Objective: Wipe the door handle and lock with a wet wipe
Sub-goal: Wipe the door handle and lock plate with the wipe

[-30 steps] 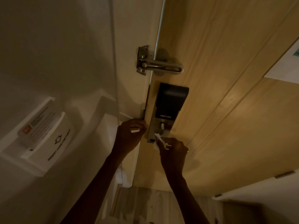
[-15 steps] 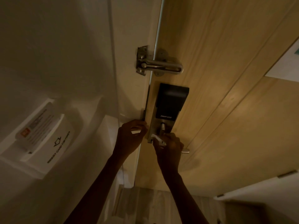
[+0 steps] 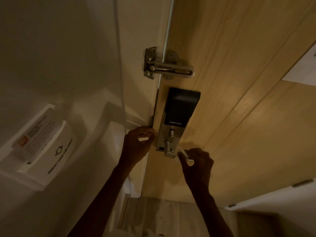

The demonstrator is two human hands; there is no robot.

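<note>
Right hand (image 3: 198,164) slid one wipe (image 3: 182,153) along one handle (image 3: 169,150)

The single head-worn wide-angle camera looks up from below and close in at the wooden door (image 3: 239,82), its smart lock (image 3: 179,108) near frame centre, the white wall (image 3: 51,57) filling the left side.

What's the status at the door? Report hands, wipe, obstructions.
Right hand pinching wet wipe at the door handle. Left hand at door edge, fingers curled, contents unclear. Smart lock unobstructed.
</note>
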